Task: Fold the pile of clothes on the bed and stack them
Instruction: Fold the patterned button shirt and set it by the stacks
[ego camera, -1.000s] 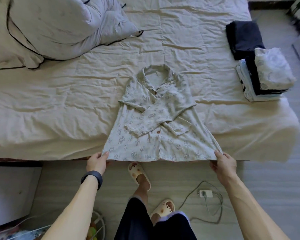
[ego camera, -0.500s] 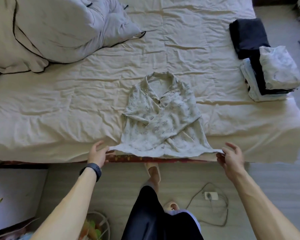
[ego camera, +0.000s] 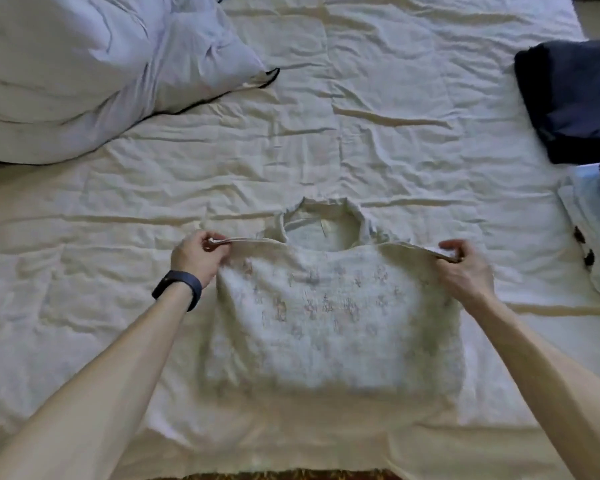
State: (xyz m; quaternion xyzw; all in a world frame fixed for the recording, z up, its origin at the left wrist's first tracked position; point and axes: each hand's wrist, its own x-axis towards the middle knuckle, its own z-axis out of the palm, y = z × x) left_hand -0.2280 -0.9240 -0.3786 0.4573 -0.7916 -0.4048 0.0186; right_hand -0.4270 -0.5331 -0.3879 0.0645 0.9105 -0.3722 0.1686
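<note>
Printed shirt [ego camera: 326, 323] on the bed [ego camera: 395, 133], near its front edge, hem doubled up to just below the collar [ego camera: 321, 216]. The left hand [ego camera: 200, 256] and right hand [ego camera: 465, 268] each pinch one hem corner between thumb and curled fingers, wide apart, probably to keep the edge taut and square. The collar points away from the person; the bundle's long axis runs left to right.

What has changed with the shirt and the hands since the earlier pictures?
The left hand and the right hand, each pinching a hem corner, carried the hem of the patterned shirt from the near edge of the bed away toward the collar, folding it in half. The collar, the duvet and the dark folded garment stayed in place.
</note>
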